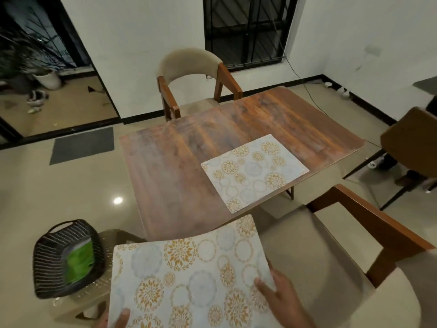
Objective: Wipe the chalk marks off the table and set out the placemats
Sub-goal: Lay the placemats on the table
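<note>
One placemat (254,172), pale with gold and grey floral circles, lies flat on the right near part of the wooden table (179,162). A second placemat (189,278) of the same pattern is held in the air in front of me, below the table's near corner. My left hand (115,319) grips its bottom left edge, thumb on top. My right hand (281,301) grips its right edge, thumb over the top face. Faint whitish smears show on the tabletop.
A black woven basket (59,252) holding a green cloth (79,262) sits on a plastic stool at lower left. A beige armchair (196,84) stands at the table's far side, another (354,245) near me on the right. A grey doormat (81,145) lies on the floor.
</note>
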